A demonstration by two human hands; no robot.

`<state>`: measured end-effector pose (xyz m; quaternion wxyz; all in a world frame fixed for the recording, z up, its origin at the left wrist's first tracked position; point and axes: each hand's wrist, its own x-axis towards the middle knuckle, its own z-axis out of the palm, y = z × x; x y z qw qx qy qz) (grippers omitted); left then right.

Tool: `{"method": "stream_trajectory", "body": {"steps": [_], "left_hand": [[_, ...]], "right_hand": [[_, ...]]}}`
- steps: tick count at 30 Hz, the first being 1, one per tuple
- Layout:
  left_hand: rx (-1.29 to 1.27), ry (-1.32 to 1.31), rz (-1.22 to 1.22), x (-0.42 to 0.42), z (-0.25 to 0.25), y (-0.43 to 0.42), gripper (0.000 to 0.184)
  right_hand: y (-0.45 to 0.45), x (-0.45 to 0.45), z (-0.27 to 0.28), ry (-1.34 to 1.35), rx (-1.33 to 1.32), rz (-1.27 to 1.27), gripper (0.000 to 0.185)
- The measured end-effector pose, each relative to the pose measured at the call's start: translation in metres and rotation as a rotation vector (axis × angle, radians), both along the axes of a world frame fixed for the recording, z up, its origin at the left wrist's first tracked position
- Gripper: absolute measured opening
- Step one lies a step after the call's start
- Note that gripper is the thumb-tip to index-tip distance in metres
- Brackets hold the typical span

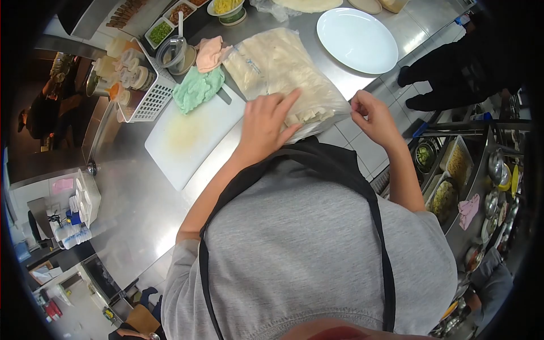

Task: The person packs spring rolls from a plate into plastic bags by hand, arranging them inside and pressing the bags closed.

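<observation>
A large clear plastic bag (277, 56) full of pale, flat pieces lies on the steel counter, its near end at the counter's edge. My left hand (267, 122) rests on the bag's near left part, fingers spread. At the bag's right corner, my right hand (371, 116) pinches the plastic edge between thumb and fingers. Left of the bag is a white cutting board (192, 139), with a green cloth (198, 89) and part of a knife blade (226, 94) at its far end. A pink cloth (211, 54) lies beside the bag.
A white oval plate (357, 41) stands beyond the bag to the right. At the left, a white basket (148, 102) holds bottles. A person in dark clothes (453, 85) stands at the upper right. Food trays (445, 192) line the right side.
</observation>
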<state>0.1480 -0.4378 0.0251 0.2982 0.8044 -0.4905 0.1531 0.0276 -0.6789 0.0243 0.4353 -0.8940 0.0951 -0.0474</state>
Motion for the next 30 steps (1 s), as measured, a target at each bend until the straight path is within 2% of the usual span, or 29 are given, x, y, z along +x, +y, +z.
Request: {"method": "stream_trajectory", "body": {"steps": [2,4,6,8,9,11,13,15,16,18,22,24,30], "left_hand": [[0.115,0.034,-0.081,0.005,-0.003,-0.016,0.038],[0.083,0.040,-0.108,0.014,-0.011,-0.021,0.033],[0.056,0.046,-0.145,0.016,-0.009,-0.023,0.029],[-0.164,0.065,-0.168,0.014,0.006,-0.026,0.023],[-0.165,0.064,-0.176,0.013,0.008,-0.026,0.023],[-0.134,0.083,-0.207,0.011,0.011,-0.024,0.024],[-0.138,0.051,-0.237,0.008,0.009,-0.021,0.019],[-0.139,0.021,-0.269,0.005,0.006,-0.018,0.015],[-0.145,0.033,-0.272,0.004,0.004,-0.016,0.015],[-0.153,0.037,-0.267,0.006,0.007,-0.016,0.016],[-0.151,0.007,-0.271,0.011,0.019,-0.020,0.015],[-0.142,-0.007,-0.279,0.013,0.019,-0.021,0.015],[-0.150,0.022,-0.289,0.015,0.014,-0.024,0.013]], "right_hand": [[0.011,-0.004,0.014,-0.036,-0.040,-0.022,0.012],[0.026,-0.008,0.019,-0.073,-0.079,-0.050,0.012],[0.043,-0.012,0.021,-0.035,0.143,0.228,0.015],[0.074,0.002,0.005,-0.273,0.085,0.290,0.017],[0.083,0.010,-0.003,-0.274,0.082,0.282,0.017],[0.090,0.036,-0.023,-0.075,-0.090,0.173,0.025],[0.097,0.066,-0.050,-0.275,-0.109,0.016,0.040],[0.094,0.110,-0.073,-0.557,-0.315,-0.075,0.053],[0.090,0.117,-0.071,-0.560,-0.317,-0.078,0.053],[0.084,0.130,-0.064,-0.469,-0.491,-0.083,0.063],[0.077,0.148,-0.052,-0.429,-0.613,-0.068,0.056],[0.076,0.156,-0.052,-0.417,-0.494,-0.093,0.048],[0.077,0.159,-0.057,-0.486,-0.209,-0.125,0.043]]}}
